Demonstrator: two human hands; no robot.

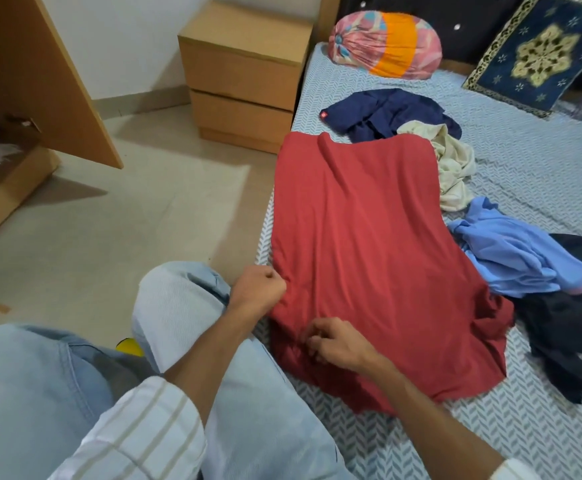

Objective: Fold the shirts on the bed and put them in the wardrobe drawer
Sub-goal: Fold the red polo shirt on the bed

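A red shirt (pixel 369 244) lies spread along the left edge of the bed (pixel 532 174). My left hand (pixel 258 285) grips its left edge in a fist. Fingers curled, my right hand (pixel 331 344) pinches the red fabric near its lower part. Beyond the red shirt lie a crumpled navy shirt (pixel 386 112), a cream shirt (pixel 452 168), a light blue shirt (pixel 518 258) and a black garment (pixel 566 327). The wardrobe (pixel 23 98) stands open at the left, with some cloth inside its lower part.
A wooden bedside cabinet (pixel 244 71) with two drawers stands by the bed's head. A pink and orange bolster (pixel 386 43) and a dark blue patterned cushion (pixel 539 53) lie at the headboard. Tiled floor (pixel 127 209) separates the bed from the wardrobe. My knee (pixel 178 299) is beside the bed.
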